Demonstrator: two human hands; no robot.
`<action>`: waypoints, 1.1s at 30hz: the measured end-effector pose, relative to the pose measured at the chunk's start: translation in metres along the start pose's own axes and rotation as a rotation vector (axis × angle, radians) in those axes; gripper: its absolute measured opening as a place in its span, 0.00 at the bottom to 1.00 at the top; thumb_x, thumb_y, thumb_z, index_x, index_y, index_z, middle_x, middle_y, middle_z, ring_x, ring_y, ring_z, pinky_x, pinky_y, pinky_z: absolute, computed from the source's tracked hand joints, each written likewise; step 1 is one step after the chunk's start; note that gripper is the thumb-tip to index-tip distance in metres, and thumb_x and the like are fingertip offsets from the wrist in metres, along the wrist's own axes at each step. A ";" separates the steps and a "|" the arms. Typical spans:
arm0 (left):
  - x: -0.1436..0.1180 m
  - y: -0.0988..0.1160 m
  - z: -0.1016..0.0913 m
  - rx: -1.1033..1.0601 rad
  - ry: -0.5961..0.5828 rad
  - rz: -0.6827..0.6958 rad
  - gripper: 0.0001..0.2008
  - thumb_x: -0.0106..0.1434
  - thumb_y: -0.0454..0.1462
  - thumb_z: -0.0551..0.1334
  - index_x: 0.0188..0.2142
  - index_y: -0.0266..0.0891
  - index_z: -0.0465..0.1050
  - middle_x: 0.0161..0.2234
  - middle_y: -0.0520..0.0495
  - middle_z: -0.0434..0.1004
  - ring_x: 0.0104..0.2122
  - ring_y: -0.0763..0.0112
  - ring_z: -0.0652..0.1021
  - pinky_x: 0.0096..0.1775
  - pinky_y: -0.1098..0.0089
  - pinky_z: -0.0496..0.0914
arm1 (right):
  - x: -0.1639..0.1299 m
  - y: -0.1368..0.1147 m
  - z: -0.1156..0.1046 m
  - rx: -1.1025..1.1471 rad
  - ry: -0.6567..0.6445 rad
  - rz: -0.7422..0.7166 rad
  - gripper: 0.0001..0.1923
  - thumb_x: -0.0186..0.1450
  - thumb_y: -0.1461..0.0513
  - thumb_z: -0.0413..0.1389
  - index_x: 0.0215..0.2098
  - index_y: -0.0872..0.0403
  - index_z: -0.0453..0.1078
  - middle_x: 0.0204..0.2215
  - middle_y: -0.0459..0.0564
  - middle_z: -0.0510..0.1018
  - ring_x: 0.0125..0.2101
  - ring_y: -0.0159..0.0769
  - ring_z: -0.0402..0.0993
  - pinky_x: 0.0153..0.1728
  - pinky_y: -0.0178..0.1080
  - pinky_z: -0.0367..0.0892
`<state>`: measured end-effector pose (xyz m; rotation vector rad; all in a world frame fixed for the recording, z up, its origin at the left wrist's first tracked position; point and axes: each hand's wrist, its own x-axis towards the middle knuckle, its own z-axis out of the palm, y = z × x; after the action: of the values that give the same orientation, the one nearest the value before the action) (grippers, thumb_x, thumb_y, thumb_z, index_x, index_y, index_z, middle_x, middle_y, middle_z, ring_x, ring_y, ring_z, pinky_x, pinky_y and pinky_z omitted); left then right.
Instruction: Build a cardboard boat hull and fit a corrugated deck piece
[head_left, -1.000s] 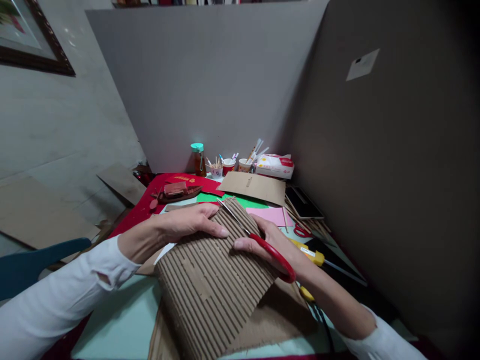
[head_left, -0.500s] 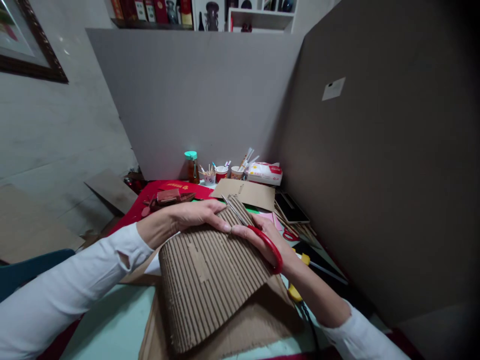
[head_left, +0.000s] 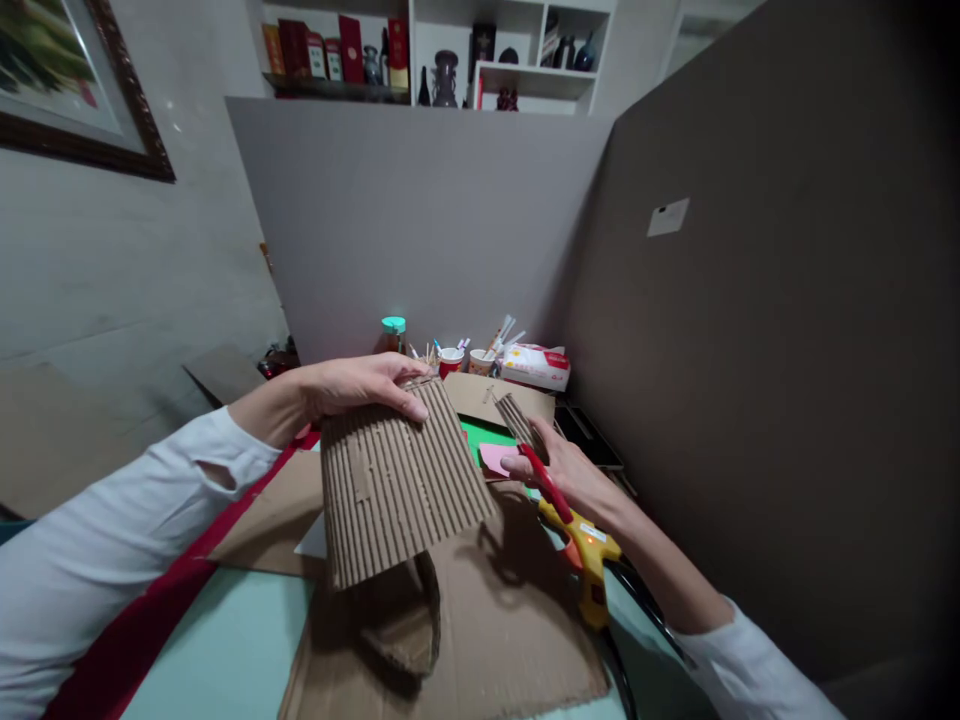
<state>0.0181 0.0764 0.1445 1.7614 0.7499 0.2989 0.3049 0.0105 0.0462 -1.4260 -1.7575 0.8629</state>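
Observation:
My left hand (head_left: pixel 367 388) grips the top edge of a curved piece of corrugated cardboard (head_left: pixel 409 490), thumb on its ribbed face. It is held raised over a flat cardboard sheet (head_left: pixel 517 630). A curled cardboard part (head_left: pixel 424 620) shows below its lower edge; I cannot tell whether they are joined. To the right and apart from the piece, my right hand (head_left: pixel 570 470) is closed around scissors with red handles (head_left: pixel 546 484). A narrow corrugated strip (head_left: pixel 514 416) is also in that hand. The scissor blades are mostly hidden.
A yellow hot glue gun (head_left: pixel 595 560) lies beneath my right forearm, its cord running toward me. Pink paper (head_left: pixel 495 458) and green paper (head_left: pixel 484 436) lie beyond. At the back stand cups of sticks (head_left: pixel 481 362), a bottle (head_left: pixel 394 332) and a tissue pack (head_left: pixel 534 366). Grey boards wall the table.
My right hand has moved right and away from the corrugated piece, with the scissors and a narrow strip separate from it. My left hand has moved left and up with the piece.

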 end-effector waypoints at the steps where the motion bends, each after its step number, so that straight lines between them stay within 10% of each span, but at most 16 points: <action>1: -0.003 0.004 -0.003 0.041 0.008 0.009 0.11 0.56 0.36 0.70 0.38 0.38 0.73 0.36 0.49 0.79 0.36 0.66 0.80 0.38 0.69 0.73 | 0.001 0.001 -0.002 -0.035 0.003 -0.001 0.44 0.60 0.47 0.63 0.66 0.57 0.55 0.39 0.56 0.82 0.38 0.48 0.82 0.43 0.46 0.73; 11: -0.010 0.034 -0.022 0.505 0.162 0.144 0.14 0.52 0.38 0.72 0.25 0.39 0.66 0.24 0.56 0.64 0.26 0.72 0.64 0.29 0.70 0.57 | 0.000 -0.007 -0.006 -0.446 0.056 -0.012 0.44 0.54 0.56 0.63 0.68 0.48 0.60 0.28 0.52 0.77 0.36 0.57 0.75 0.36 0.48 0.63; 19: -0.003 0.022 -0.041 0.647 0.051 0.207 0.06 0.61 0.40 0.65 0.34 0.40 0.74 0.35 0.51 0.75 0.37 0.65 0.72 0.39 0.71 0.63 | 0.008 0.001 -0.021 -0.056 -0.231 0.127 0.38 0.64 0.41 0.53 0.64 0.56 0.63 0.23 0.48 0.76 0.16 0.35 0.67 0.17 0.36 0.59; 28: 0.006 0.014 -0.053 0.729 0.104 0.205 0.10 0.62 0.40 0.64 0.40 0.38 0.79 0.38 0.47 0.81 0.39 0.63 0.77 0.41 0.69 0.65 | 0.019 0.011 -0.002 0.223 -0.140 0.111 0.21 0.53 0.54 0.68 0.42 0.52 0.71 0.22 0.41 0.73 0.22 0.34 0.71 0.27 0.37 0.68; 33: 0.012 0.005 -0.055 0.787 0.176 0.209 0.11 0.60 0.38 0.67 0.43 0.38 0.82 0.41 0.43 0.84 0.41 0.62 0.79 0.42 0.69 0.66 | 0.013 0.013 -0.003 0.446 -0.192 0.165 0.27 0.65 0.47 0.59 0.57 0.49 0.64 0.29 0.47 0.80 0.32 0.42 0.81 0.38 0.42 0.74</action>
<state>-0.0011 0.1251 0.1648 2.5923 0.8783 0.3248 0.3120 0.0254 0.0384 -1.2287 -1.4671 1.4193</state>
